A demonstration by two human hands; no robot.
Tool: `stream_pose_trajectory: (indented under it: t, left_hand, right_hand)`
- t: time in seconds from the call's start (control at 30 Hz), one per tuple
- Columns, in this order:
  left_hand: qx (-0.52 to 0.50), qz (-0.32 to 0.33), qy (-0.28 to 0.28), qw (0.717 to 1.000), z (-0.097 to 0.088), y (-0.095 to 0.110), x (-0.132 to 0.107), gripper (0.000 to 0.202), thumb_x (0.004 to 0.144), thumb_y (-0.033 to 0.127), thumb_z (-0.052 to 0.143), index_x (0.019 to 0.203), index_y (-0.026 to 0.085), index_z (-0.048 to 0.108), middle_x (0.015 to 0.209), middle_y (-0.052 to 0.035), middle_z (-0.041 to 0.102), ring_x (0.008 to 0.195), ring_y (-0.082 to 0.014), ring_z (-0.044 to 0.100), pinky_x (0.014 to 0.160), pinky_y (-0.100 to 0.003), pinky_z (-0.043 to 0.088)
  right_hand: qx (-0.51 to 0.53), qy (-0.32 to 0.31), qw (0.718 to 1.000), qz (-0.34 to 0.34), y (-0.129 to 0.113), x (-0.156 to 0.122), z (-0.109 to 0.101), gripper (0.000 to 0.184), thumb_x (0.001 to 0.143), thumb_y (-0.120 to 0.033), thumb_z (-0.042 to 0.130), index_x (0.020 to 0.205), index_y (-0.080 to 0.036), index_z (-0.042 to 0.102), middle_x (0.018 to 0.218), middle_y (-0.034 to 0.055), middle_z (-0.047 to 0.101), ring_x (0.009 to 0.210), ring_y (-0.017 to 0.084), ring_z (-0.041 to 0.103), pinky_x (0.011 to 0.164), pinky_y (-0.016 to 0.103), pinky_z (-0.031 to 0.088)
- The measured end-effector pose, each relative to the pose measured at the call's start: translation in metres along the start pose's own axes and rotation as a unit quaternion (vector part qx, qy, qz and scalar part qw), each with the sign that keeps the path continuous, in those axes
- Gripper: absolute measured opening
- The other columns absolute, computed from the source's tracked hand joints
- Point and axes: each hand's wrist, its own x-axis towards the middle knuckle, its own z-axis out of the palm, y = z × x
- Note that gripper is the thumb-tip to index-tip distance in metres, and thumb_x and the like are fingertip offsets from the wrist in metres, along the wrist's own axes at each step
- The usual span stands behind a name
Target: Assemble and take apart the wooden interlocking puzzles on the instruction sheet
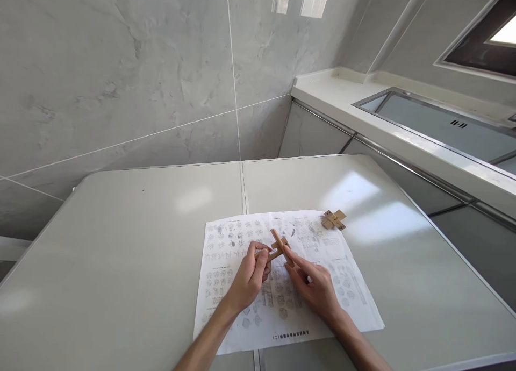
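Note:
Both my hands hold a small wooden puzzle (278, 245) of crossed bars just above a printed instruction sheet (350, 285). My left hand (250, 278) pinches its left bar between thumb and fingers. My right hand (312, 285) grips its right bar with the fingertips. A second small cluster of wooden puzzle pieces (334, 219) lies at the sheet's far right corner, apart from both hands.
The sheet lies on a pale grey table (121, 252) with a seam down its middle. Grey tiled wall stands behind it. A white counter (387, 123) with a steel sink (443, 121) runs along the right, beyond a gap.

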Motion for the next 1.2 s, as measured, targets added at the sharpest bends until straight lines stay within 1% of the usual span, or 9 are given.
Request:
stream_pose_trajectory:
  t: [0.13, 0.3, 0.4, 0.5, 0.57, 0.73, 0.8, 1.03, 1.2]
  left_hand:
    - [0.004, 0.0, 0.001, 1.0, -0.0003, -0.0011, 0.0001, 0.032, 0.111, 0.055, 0.036, 0.101, 0.025, 0.042, 0.066, 0.0104, 0.035, 0.053, -0.0111, 0.025, 0.051, -0.025, 0.026]
    - [0.009, -0.001, -0.002, 1.0, 0.0001, -0.0034, 0.0, 0.032, 0.112, 0.054, 0.035, 0.105, 0.024, 0.042, 0.068, 0.0099, 0.037, 0.055, -0.0109, 0.027, 0.053, -0.026, 0.028]
    - [0.01, 0.0, -0.007, 1.0, 0.0008, -0.0047, -0.0005, 0.032, 0.112, 0.055, 0.034, 0.108, 0.024, 0.042, 0.069, 0.01, 0.035, 0.057, -0.0113, 0.028, 0.055, -0.026, 0.028]
    - [0.012, 0.0, -0.011, 1.0, 0.0009, -0.0051, -0.0009, 0.032, 0.112, 0.054, 0.034, 0.108, 0.024, 0.042, 0.07, 0.0096, 0.036, 0.059, -0.0117, 0.03, 0.056, -0.027, 0.029]
    - [0.014, 0.0, -0.012, 1.0, 0.0006, -0.0053, -0.001, 0.031, 0.112, 0.053, 0.034, 0.108, 0.024, 0.043, 0.071, 0.0092, 0.037, 0.059, -0.0116, 0.03, 0.057, -0.027, 0.03]
    - [0.015, 0.005, -0.009, 1.0, -0.0002, -0.0072, -0.0007, 0.03, 0.113, 0.052, 0.033, 0.105, 0.024, 0.042, 0.071, 0.0092, 0.038, 0.058, -0.0114, 0.03, 0.056, -0.027, 0.029]
    - [0.016, 0.006, -0.006, 1.0, -0.0004, -0.0081, -0.0005, 0.03, 0.113, 0.052, 0.033, 0.105, 0.024, 0.041, 0.07, 0.0094, 0.038, 0.057, -0.0113, 0.029, 0.056, -0.027, 0.029]
    - [0.019, 0.003, -0.001, 1.0, -0.0009, -0.0074, -0.0006, 0.032, 0.113, 0.053, 0.033, 0.1, 0.025, 0.039, 0.068, 0.0094, 0.039, 0.056, -0.0108, 0.029, 0.054, -0.026, 0.029]
    - [0.02, 0.006, -0.001, 1.0, -0.0007, -0.0061, -0.0001, 0.033, 0.112, 0.054, 0.032, 0.1, 0.025, 0.039, 0.069, 0.0096, 0.039, 0.055, -0.0105, 0.027, 0.053, -0.026, 0.028]
  right_hand:
    - [-0.007, 0.0, 1.0, -0.005, 0.0013, -0.0007, 0.0002, 0.044, 0.106, -0.019, 0.054, 0.149, -0.026, 0.061, 0.059, -0.0082, 0.044, 0.049, 0.012, 0.032, 0.047, 0.023, 0.032]
    - [-0.036, 0.012, 0.999, -0.003, 0.0022, -0.0031, 0.002, 0.043, 0.108, -0.021, 0.054, 0.149, -0.026, 0.062, 0.061, -0.0061, 0.056, 0.048, 0.011, 0.035, 0.047, 0.023, 0.034]
    - [-0.046, 0.018, 0.999, 0.008, 0.0015, -0.0048, 0.0036, 0.041, 0.109, -0.024, 0.054, 0.148, -0.024, 0.063, 0.061, -0.0052, 0.059, 0.047, 0.011, 0.035, 0.047, 0.022, 0.036]
    - [-0.042, 0.024, 0.998, 0.03, 0.0002, -0.0054, 0.0044, 0.036, 0.108, -0.026, 0.057, 0.143, -0.023, 0.067, 0.059, -0.0056, 0.059, 0.046, 0.011, 0.035, 0.047, 0.021, 0.038]
    - [-0.034, 0.021, 0.999, 0.033, -0.0005, -0.0052, 0.0043, 0.035, 0.107, -0.026, 0.058, 0.14, -0.023, 0.068, 0.06, -0.006, 0.058, 0.046, 0.011, 0.035, 0.047, 0.021, 0.037]
    - [-0.03, 0.024, 0.999, 0.011, -0.0002, -0.004, 0.0037, 0.031, 0.106, -0.023, 0.06, 0.134, -0.021, 0.072, 0.057, -0.0091, 0.043, 0.046, 0.011, 0.028, 0.046, 0.022, 0.033]
    - [-0.032, 0.028, 0.999, 0.005, 0.0004, -0.0039, 0.0034, 0.03, 0.106, -0.023, 0.06, 0.133, -0.02, 0.073, 0.057, -0.0093, 0.041, 0.047, 0.011, 0.028, 0.046, 0.022, 0.032]
    - [-0.023, 0.023, 0.999, -0.002, 0.0013, -0.0036, 0.0017, 0.031, 0.106, -0.023, 0.061, 0.135, -0.021, 0.071, 0.061, -0.0068, 0.055, 0.047, 0.01, 0.035, 0.048, 0.021, 0.036]
    - [-0.025, 0.013, 1.0, 0.005, 0.0028, -0.004, 0.001, 0.033, 0.106, -0.025, 0.06, 0.137, -0.02, 0.071, 0.061, -0.0061, 0.057, 0.047, 0.011, 0.037, 0.047, 0.022, 0.037]
